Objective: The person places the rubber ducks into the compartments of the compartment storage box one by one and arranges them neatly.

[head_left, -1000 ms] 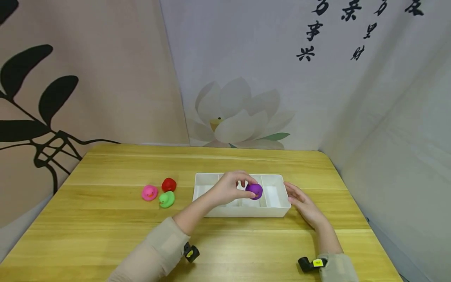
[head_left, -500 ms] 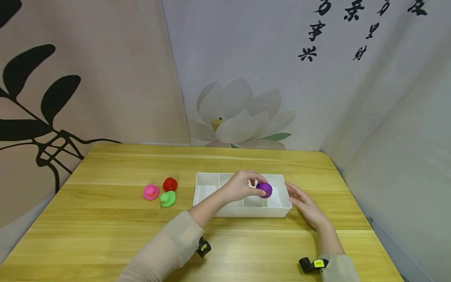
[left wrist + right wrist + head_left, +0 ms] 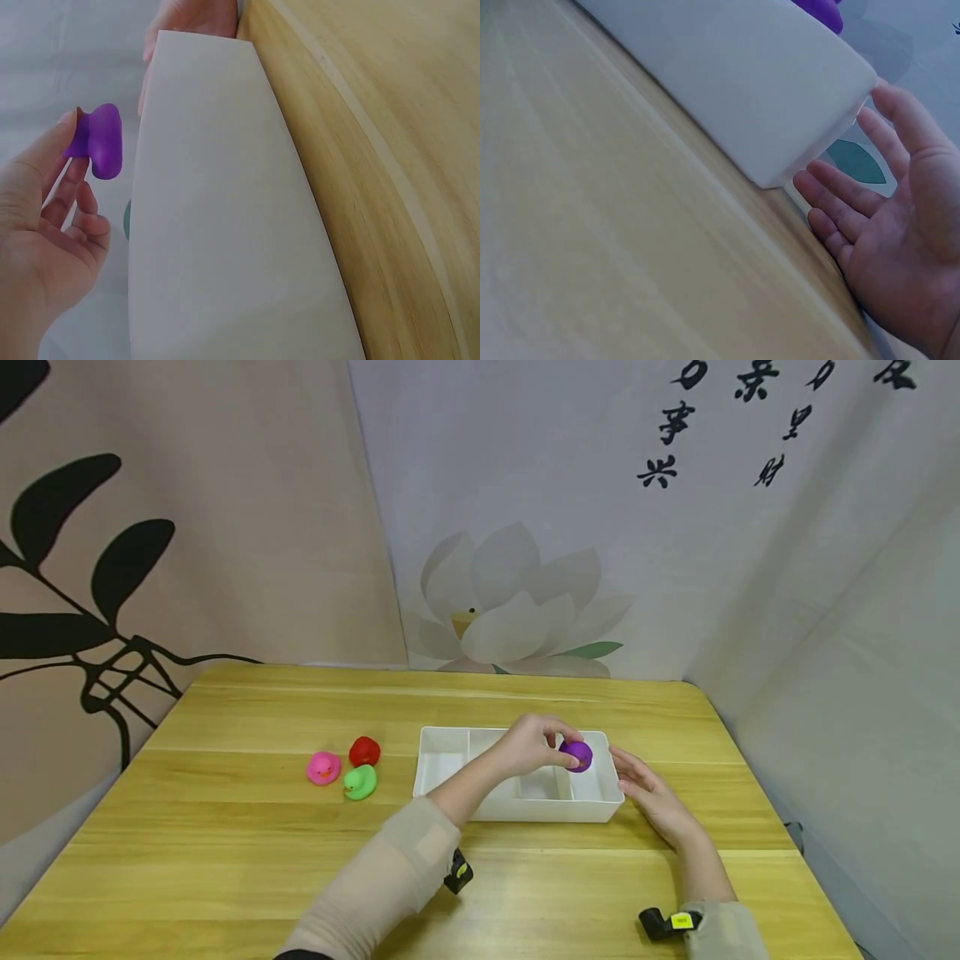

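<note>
Purple toy [image 3: 577, 757] is hovering over the rightmost compartment [image 3: 597, 786] of the white box [image 3: 536, 811]. Left hand [image 3: 531, 746] is pinching it; right hand [image 3: 654, 795], fingers relaxed, is touching the box's end. Seemingly placing; next move probably calling for lowering, then releasing.

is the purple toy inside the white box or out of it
Out: in the left wrist view, the left hand pinches the purple toy above the white box, clear of its rim.

Tray [image 3: 540, 811] on table [image 3: 225, 852], three toys [image 3: 361, 782] to its left, another toy [image 3: 579, 757] in left hand [image 3: 529, 747] above its rightmost compartment, right hand [image 3: 654, 795] at its right end
</note>
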The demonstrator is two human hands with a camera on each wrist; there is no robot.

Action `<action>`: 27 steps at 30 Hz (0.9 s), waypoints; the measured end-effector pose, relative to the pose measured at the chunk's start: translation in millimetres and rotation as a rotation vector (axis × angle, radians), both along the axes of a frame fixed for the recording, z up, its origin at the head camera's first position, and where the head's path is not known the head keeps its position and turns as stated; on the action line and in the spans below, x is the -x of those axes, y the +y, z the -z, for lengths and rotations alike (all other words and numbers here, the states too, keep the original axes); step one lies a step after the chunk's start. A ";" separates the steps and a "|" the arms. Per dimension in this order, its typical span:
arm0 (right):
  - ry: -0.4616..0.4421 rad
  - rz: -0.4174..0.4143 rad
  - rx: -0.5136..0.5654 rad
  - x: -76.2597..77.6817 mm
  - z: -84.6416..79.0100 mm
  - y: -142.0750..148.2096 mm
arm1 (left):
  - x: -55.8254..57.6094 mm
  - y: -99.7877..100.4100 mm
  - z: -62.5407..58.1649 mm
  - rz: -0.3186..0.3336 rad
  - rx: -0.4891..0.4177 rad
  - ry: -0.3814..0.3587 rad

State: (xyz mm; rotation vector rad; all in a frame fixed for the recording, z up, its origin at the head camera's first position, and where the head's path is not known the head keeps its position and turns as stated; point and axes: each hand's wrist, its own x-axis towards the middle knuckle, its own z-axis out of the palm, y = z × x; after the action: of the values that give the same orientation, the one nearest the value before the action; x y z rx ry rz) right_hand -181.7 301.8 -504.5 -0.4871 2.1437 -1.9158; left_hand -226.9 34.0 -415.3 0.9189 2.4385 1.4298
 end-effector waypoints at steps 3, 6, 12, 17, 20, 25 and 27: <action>0.003 -0.004 -0.002 0.0 -0.2 0.5 | 2.8 3.8 2.3 0.004 -0.002 -0.016; 0.010 -0.009 -0.007 0.2 0.4 0.9 | 4.8 7.2 5.0 0.004 -0.007 -0.031; 0.020 -0.012 -0.013 1.2 2.4 1.2 | 6.8 13.7 9.8 -0.010 -0.019 -0.084; 0.015 -0.007 -0.012 1.2 2.5 1.3 | 8.1 19.3 14.9 -0.023 0.018 -0.082; 0.016 -0.008 0.000 1.1 1.6 1.1 | 8.7 22.3 18.4 -0.016 0.037 -0.072; 0.014 -0.014 0.014 0.6 0.1 1.0 | 9.7 26.2 25.3 -0.014 0.047 -0.084; 0.007 -0.014 0.014 0.4 -0.1 1.2 | 9.7 27.6 27.1 -0.020 0.051 -0.089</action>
State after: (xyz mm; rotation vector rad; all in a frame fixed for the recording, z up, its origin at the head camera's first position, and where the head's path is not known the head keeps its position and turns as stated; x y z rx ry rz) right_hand -182.0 303.0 -504.4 -0.5108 2.1266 -1.9259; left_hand -236.5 61.5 -442.3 0.8050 2.4143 1.3775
